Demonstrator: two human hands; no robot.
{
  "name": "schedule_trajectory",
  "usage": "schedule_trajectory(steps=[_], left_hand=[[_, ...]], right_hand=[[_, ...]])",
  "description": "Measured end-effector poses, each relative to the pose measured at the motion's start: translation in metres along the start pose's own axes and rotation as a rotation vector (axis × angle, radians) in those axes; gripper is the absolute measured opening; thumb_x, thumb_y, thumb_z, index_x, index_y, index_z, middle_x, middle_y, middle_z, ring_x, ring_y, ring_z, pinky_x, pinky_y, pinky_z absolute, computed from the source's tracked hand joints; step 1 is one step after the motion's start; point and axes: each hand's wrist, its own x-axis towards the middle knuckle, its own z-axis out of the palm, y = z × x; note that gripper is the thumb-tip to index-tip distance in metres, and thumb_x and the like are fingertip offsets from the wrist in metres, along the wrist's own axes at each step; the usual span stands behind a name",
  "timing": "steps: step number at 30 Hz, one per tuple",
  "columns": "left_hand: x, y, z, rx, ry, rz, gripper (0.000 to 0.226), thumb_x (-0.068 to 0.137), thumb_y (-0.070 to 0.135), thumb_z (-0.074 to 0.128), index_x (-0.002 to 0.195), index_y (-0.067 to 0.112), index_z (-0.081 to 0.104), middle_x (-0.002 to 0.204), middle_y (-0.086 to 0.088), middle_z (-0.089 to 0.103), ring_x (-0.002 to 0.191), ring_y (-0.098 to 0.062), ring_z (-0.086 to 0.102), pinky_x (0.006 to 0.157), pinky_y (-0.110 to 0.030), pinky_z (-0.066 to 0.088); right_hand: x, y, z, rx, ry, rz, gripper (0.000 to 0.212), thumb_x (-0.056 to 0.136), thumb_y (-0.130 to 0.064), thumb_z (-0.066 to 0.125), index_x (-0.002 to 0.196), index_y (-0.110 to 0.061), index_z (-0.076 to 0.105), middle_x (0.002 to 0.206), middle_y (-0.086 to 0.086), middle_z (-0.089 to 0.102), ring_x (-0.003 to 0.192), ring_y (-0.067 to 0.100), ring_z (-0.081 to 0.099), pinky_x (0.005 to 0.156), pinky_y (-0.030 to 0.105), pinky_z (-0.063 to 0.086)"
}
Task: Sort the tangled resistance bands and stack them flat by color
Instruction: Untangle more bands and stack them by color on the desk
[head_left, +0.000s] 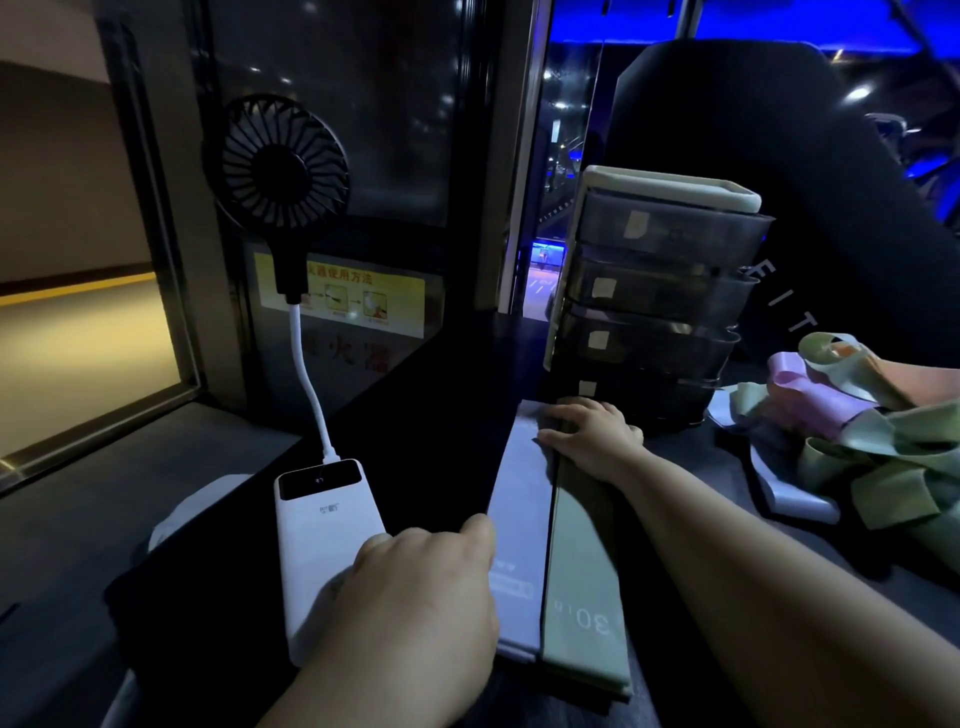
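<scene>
Off right, tangled pile (857, 447) lies nearest my right hand (592, 434), spread flat on lavender band (519, 493) and green band (582, 561); left hand (415, 587) curled, grip unclear.

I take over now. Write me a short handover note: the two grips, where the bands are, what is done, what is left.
Left grip: fingers curled, one fingertip at the left edge of the blue band; a pinch cannot be confirmed.
Right grip: flat, presses the far ends of the blue band and the green band.
Done: these two lie flat, side by side, beside the power bank.
Left: the tangled pile on the right, with green, purple and pale blue bands, is unsorted.
</scene>
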Motion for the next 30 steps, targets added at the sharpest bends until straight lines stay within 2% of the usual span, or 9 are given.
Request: schedule_trajectory(steps=[3, 9, 16, 21, 27, 30], left_hand=[[-0.001, -0.003, 0.004, 0.000, 0.004, -0.022, 0.013, 0.094, 0.042, 0.043, 0.099, 0.034, 0.034, 0.100, 0.009, 0.054, 0.101, -0.023, 0.046, 0.089, -0.038, 0.048], [-0.002, -0.005, 0.004, -0.080, 0.063, -0.065, 0.011, 0.088, 0.043, 0.049, 0.091, 0.040, 0.039, 0.089, 0.011, 0.053, 0.094, -0.019, 0.049, 0.083, -0.038, 0.051], [-0.005, -0.003, -0.001, -0.045, 0.052, -0.066, 0.012, 0.094, 0.044, 0.047, 0.105, 0.040, 0.046, 0.090, 0.012, 0.038, 0.095, -0.017, 0.038, 0.079, -0.030, 0.043], [-0.007, -0.004, -0.001, -0.015, 0.044, -0.066, 0.011, 0.096, 0.041, 0.045, 0.107, 0.039, 0.045, 0.101, 0.012, 0.045, 0.094, -0.017, 0.035, 0.082, -0.031, 0.043], [-0.005, 0.002, -0.010, 0.026, 0.081, -0.019, 0.014, 0.100, 0.034, 0.042, 0.113, 0.034, 0.048, 0.108, 0.012, 0.050, 0.096, -0.015, 0.036, 0.076, -0.028, 0.029], [-0.001, 0.003, -0.009, 0.000, 0.153, 0.012, 0.013, 0.099, 0.040, 0.043, 0.110, 0.034, 0.046, 0.104, 0.012, 0.054, 0.103, -0.013, 0.042, 0.084, -0.028, 0.037]], right_hand=[[0.003, 0.002, 0.001, 0.018, -0.018, -0.005, 0.046, 0.089, -0.057, 0.055, 0.133, -0.046, 0.052, 0.153, -0.016, 0.033, 0.143, 0.017, 0.022, 0.107, 0.043, 0.022], [0.002, 0.002, 0.001, 0.011, -0.005, -0.023, 0.048, 0.090, -0.056, 0.055, 0.136, -0.042, 0.050, 0.152, -0.014, 0.036, 0.143, 0.017, 0.024, 0.109, 0.043, 0.024], [-0.008, 0.000, -0.001, 0.037, 0.090, -0.063, 0.042, 0.090, -0.048, 0.058, 0.131, -0.040, 0.055, 0.146, -0.014, 0.044, 0.138, 0.015, 0.032, 0.104, 0.041, 0.029], [-0.009, 0.001, 0.000, 0.020, 0.089, -0.078, 0.042, 0.090, -0.048, 0.058, 0.131, -0.039, 0.056, 0.147, -0.014, 0.044, 0.138, 0.015, 0.032, 0.105, 0.040, 0.030], [-0.010, 0.004, -0.003, 0.132, 0.210, -0.127, 0.050, 0.088, -0.047, 0.061, 0.135, -0.033, 0.053, 0.145, -0.010, 0.047, 0.137, 0.012, 0.038, 0.110, 0.042, 0.033], [-0.014, 0.005, -0.010, 0.158, 0.217, -0.129, 0.049, 0.088, -0.049, 0.061, 0.135, -0.034, 0.054, 0.146, -0.009, 0.046, 0.139, 0.012, 0.035, 0.112, 0.043, 0.031]])
